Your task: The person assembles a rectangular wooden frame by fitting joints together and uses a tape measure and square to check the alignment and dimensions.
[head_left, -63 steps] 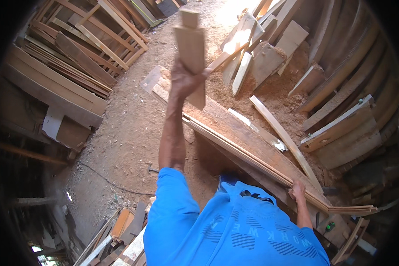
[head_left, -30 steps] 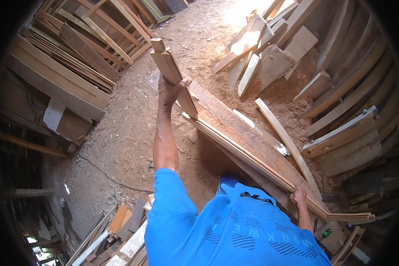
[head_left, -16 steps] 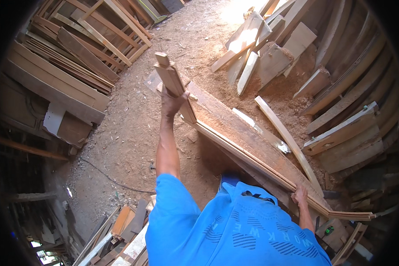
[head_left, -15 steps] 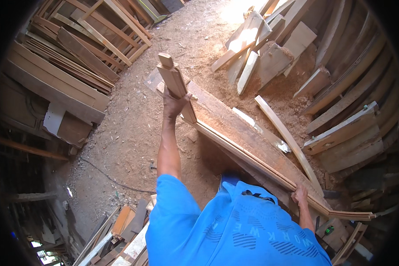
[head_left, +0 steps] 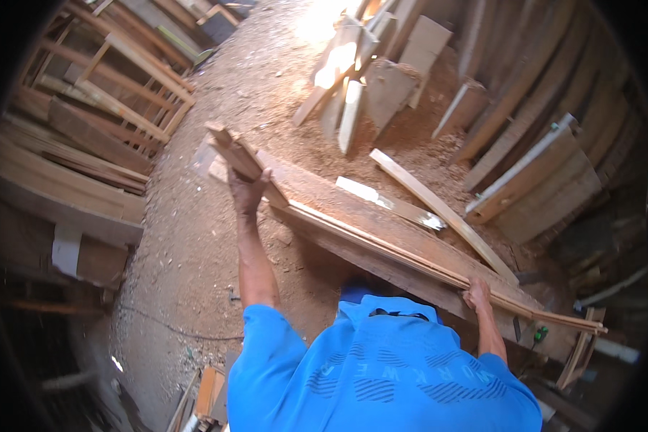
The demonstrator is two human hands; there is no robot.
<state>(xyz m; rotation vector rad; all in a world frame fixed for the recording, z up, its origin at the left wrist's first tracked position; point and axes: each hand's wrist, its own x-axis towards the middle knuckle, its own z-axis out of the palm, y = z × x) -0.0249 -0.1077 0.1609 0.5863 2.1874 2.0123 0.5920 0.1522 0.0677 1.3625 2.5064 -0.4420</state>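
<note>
My left hand (head_left: 247, 193) is closed around a short wooden end piece (head_left: 236, 155), its thumb over the right edge. This piece joins, at an angle, the left end of a long narrow wooden rail (head_left: 378, 243), together looking like part of a frame. Along the rail toward its right end, my right hand (head_left: 477, 293) is closed on it. Under and behind the rail lies a wide bench plank (head_left: 313, 189) dusted with sawdust. How far the rail rests on the plank I cannot tell.
A pale batten (head_left: 446, 216) and a white-marked strip (head_left: 363, 191) lie beyond the rail. Boards and offcuts (head_left: 392, 93) stand at the back right. Wooden frames (head_left: 115, 93) lean at the left. A small green and black object (head_left: 541, 334) sits near the bench's right end.
The end piece in my left hand has tipped over to the left and lower, and the rail has turned with it. My view has shifted to the right. Both hands keep hold.
</note>
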